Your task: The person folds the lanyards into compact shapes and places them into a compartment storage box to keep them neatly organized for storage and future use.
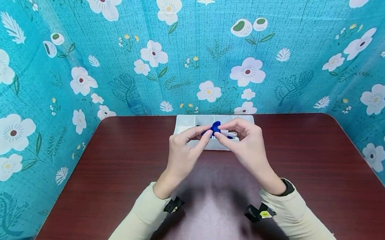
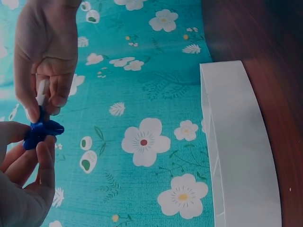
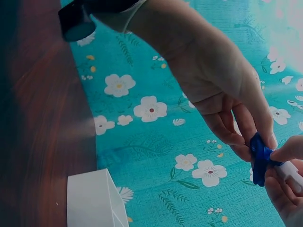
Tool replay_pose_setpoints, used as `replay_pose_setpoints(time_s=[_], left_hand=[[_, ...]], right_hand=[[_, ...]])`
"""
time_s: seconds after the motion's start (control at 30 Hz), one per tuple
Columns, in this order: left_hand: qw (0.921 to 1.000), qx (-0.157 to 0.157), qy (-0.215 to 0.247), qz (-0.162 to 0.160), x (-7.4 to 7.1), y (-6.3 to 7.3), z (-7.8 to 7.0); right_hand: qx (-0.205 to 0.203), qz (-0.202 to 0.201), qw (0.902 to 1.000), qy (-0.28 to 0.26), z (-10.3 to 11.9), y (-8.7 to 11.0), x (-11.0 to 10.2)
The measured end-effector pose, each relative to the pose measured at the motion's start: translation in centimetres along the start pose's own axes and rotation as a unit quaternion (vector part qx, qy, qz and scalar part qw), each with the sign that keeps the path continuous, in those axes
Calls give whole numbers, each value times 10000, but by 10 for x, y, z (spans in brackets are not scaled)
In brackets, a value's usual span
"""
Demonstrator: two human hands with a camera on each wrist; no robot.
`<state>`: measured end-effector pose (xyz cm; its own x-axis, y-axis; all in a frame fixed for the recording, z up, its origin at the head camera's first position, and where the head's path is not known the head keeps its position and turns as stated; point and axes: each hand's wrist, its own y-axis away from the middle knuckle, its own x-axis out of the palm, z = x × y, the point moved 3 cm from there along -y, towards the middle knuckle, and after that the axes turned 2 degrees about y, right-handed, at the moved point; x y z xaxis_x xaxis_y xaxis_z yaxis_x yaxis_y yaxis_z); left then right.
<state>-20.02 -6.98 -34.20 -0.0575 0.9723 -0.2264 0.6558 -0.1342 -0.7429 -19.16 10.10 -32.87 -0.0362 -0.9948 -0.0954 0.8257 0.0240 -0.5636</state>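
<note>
Over the front of a white compartment tray (image 1: 212, 145), both hands meet at a glossy blue piece with rounded lobes (image 1: 216, 126). My left hand (image 1: 182, 148) pinches the blue piece between thumb and fingers from the left. From the right, my right hand (image 1: 245, 140) pinches it by its narrow end. A slim white piece (image 2: 42, 90) runs on from that end, under the right hand's fingers. In the right wrist view the blue piece (image 3: 258, 158) lies between both sets of fingertips, with the white piece (image 3: 289, 175) beside the right hand. Fingers hide how the two parts join.
The tray stands at the back of a dark red-brown table (image 1: 114, 183), near a teal flowered curtain (image 1: 187, 69). Dividers (image 1: 195, 119) split the tray. Blue and white bits show in it behind the hands. A black camera (image 1: 253, 213) is strapped at the right wrist.
</note>
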Motion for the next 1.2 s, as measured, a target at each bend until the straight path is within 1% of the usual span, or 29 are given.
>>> replay_pose_setpoints(time_s=[0.1,0.27,0.33,0.4,0.47,0.67,0.77,0.9,1.0,1.07,1.2], left_hand=[[9996,-264,100,94,0,0,-2],[9942,-884,397,466,1,2,-4],[9924,-992,423,589,0,2,-6],[9917,-1013,394,686,0,2,-8],[9915,-992,374,749,0,1,-10],[9911,-995,371,799,-1,1,-12],[9914,-991,250,814,-2,1,-13],[9924,-892,110,840,-2,1,-16],[9943,-676,-95,815,-2,0,-18],[9954,-466,-313,782,-2,0,-19],[9941,-11,-793,736,-1,0,-22]], right_hand=[[-285,-97,9995,129,1,1,1],[-775,-188,9947,648,3,2,2],[-871,-202,9923,854,4,2,3],[-912,-201,9905,1014,5,2,3],[-922,-179,9893,1116,6,2,3],[-947,-48,9868,1312,9,1,3],[-935,65,9865,1343,11,1,2],[-899,221,9862,1371,14,0,0],[-785,316,9879,1296,15,0,-1],[-687,356,9896,1214,14,0,-2],[-573,342,9913,1136,13,2,-1]])
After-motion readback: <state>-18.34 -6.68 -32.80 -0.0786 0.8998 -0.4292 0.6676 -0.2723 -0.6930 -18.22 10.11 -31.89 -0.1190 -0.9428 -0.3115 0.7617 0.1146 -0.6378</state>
